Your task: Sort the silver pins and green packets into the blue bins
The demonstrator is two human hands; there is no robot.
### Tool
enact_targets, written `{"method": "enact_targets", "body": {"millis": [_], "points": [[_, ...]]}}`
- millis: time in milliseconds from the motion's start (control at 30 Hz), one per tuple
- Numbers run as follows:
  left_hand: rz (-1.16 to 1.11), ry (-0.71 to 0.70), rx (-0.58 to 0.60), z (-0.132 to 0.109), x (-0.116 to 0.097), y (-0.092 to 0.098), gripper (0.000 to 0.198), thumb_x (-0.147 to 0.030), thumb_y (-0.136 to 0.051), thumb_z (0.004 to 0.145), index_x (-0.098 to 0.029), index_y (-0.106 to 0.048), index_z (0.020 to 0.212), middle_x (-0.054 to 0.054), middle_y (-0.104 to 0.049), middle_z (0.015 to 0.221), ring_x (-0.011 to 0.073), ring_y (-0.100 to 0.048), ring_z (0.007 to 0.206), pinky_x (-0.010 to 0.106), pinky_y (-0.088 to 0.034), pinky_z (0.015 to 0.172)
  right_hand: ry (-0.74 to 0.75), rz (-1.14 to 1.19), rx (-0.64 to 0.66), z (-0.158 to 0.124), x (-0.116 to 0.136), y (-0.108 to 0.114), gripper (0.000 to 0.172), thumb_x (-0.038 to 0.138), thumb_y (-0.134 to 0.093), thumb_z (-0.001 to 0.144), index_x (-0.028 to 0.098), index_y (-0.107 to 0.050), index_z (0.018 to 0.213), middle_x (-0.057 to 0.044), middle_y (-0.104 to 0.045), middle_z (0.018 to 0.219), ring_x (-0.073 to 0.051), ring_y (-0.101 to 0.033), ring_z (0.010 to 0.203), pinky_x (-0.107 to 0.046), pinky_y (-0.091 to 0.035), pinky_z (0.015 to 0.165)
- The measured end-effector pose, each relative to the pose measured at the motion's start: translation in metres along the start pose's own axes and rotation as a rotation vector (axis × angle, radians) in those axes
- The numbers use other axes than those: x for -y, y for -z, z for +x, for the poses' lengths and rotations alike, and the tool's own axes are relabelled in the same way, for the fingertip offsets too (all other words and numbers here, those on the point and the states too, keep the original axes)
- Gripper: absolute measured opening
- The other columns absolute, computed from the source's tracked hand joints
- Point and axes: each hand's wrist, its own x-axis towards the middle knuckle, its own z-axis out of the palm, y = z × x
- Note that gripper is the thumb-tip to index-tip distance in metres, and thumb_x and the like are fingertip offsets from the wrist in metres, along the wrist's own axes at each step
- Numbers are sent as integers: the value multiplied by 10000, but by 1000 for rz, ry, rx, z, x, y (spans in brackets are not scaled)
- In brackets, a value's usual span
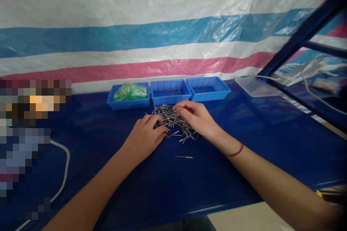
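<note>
A heap of silver blind rivets (pixel 169 115) lies on the dark blue table, between my two hands. At the heap's left edge my left hand (pixel 149 130) is curled, with some rivets showing between its thumb and forefinger. My right hand (pixel 193 113) reaches over the heap's upper right side. Its thumb and forefinger are pinched together among the rivets, and what is between the tips is too small to tell. A single blind rivet (pixel 184 157) lies apart, nearer to me.
Behind the heap stand three blue bins: the left bin (pixel 128 105) holds green and clear plastic packets, the middle bin (pixel 170 97) a few rivets, the right bin (pixel 208 94) nothing visible. Further right are a clear plastic lid (pixel 257 87) and a dark metal frame (pixel 295 39). A white cable (pixel 67 162) runs at left.
</note>
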Motion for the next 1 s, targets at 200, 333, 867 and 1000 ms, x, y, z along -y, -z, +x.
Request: {"method": "enact_targets", "body": {"millis": [200,333,867,1000], "points": [[-49,42,35,1,-2,-3,114,-251,-574,896,-217,-682,902,70,-563,1103,235,-500,997,395,-436,840,11,-18,21,-1,-1,-2,208,290,-527,817,152,-679,851,-11,-623,724,-92,-471,550,-245,-383,533],[-57,53,-10,1,-4,-5,92,-209,-563,892,-189,-652,881,83,-558,1075,252,-497,992,400,-426,806,20,-37,28,-2,0,-4,202,273,-523,824,146,-678,845,-14,-625,715,-98,-486,565,-245,-390,542],[-903,422,-312,3,-14,-7,154,-317,-508,915,-183,-583,937,12,-641,873,142,-594,784,256,-452,721,129,95,54,-23,15,-18,180,349,-660,809,169,-653,802,-17,-641,734,-110,-527,604,-241,-418,536],[-877,381,-271,2,-13,-7,175,-309,-523,911,-186,-607,1004,13,-658,908,143,-599,797,263,-448,746,171,56,52,-23,14,-16,155,319,-635,835,178,-690,868,-41,-678,808,-131,-581,665,-259,-451,576]]}}
